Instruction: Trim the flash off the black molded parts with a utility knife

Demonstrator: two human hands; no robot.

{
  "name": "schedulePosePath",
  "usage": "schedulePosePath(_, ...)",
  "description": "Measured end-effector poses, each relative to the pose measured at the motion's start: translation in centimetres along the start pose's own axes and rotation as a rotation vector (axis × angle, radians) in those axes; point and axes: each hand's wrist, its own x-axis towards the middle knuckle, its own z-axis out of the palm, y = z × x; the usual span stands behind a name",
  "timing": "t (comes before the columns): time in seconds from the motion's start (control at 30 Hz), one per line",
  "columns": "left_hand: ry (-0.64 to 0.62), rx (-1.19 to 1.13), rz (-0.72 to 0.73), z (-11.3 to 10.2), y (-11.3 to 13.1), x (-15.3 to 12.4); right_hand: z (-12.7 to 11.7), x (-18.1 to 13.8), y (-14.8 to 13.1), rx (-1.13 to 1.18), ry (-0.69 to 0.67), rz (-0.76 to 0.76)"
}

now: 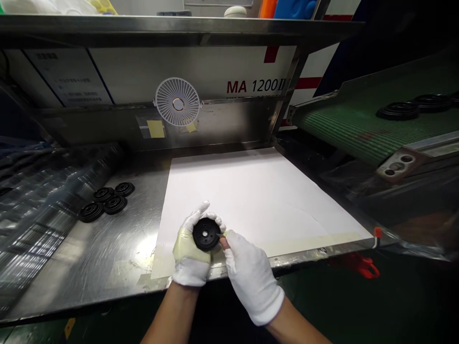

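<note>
My left hand (190,246), in a white glove with a yellowish palm, is wrapped round a black plastic wheel (206,240). The wheel's face, with a hole in the middle and smaller holes about it, is turned up towards me. A small pointed blade (220,235) is pinched in my right hand (251,270), its tip at the wheel's right rim. That hand wears a white glove too, with a bare fingertip showing. Most of the blade's handle is hidden in my fingers. Both hands are over the front edge of a white sheet (244,200).
Several black wheels (114,204) lie on the metal table (132,239) at left, beside clear plastic trays (53,191). A round fan (178,102) stands at the back under a shelf (161,28). On the right, a green conveyor belt (358,124) carries more black wheels (398,111).
</note>
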Motion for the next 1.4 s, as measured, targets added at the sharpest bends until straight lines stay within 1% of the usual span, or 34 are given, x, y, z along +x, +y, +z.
schedulePosePath(0.1,0.024,0.011,0.060,0.4,-0.6,0.2,0.2,-0.3,-0.1,0.011,-0.004,0.005)
schedulePosePath(0.2,0.008,-0.015,0.120,0.3,-0.9,0.2,0.2,-0.4,-0.3,0.061,-0.032,0.011)
schedulePosePath(0.33,-0.051,-0.008,0.166,-0.2,-1.1,0.1,0.0,-0.3,-0.1,0.071,-0.055,0.024)
schedulePosePath(0.4,-0.063,0.008,0.188,-0.3,-1.2,0.1,-0.1,-0.4,-0.1,0.051,-0.066,0.010)
schedulePosePath(0.47,-0.045,0.007,0.206,-0.1,-1.2,0.1,-0.2,-0.5,-0.1,0.055,-0.078,-0.028)
schedulePosePath(0.53,-0.041,0.008,0.212,0.0,-1.2,0.1,-0.3,-0.5,-0.2,0.060,-0.069,-0.044)
schedulePosePath(0.7,-0.092,0.017,0.184,-0.2,-1.4,0.2,-0.2,-0.2,0.0,-0.018,-0.003,-0.024)
schedulePosePath(0.83,-0.096,0.072,0.317,-0.4,-1.8,0.5,0.6,-0.7,-0.3,0.034,-0.007,-0.033)
schedulePosePath(0.87,-0.079,0.069,0.338,-0.3,-1.8,0.5,0.7,-0.9,-0.4,0.069,-0.016,-0.031)
schedulePosePath(0.93,-0.022,0.020,0.330,0.1,-1.6,0.5,0.7,-1.1,-0.7,0.147,-0.057,-0.015)
schedulePosePath(1.03,0.053,-0.019,0.352,0.6,-1.0,0.4,-0.2,-1.1,-1.0,0.315,-0.179,0.027)
schedulePosePath(1.1,0.075,-0.018,0.366,0.8,-0.6,0.3,-1.0,-1.0,-1.1,0.447,-0.273,0.042)
schedulePosePath(1.17,0.067,-0.032,0.352,0.8,-0.4,0.3,-1.6,-0.8,-1.0,0.535,-0.312,0.061)
schedulePosePath(1.27,0.012,-0.025,0.369,0.6,-0.3,0.2,-1.6,-0.5,-0.9,0.533,-0.254,0.084)
schedulePosePath(1.4,-0.017,0.045,0.395,0.6,-0.6,-0.4,-0.9,-0.4,-0.8,0.325,-0.164,0.076)
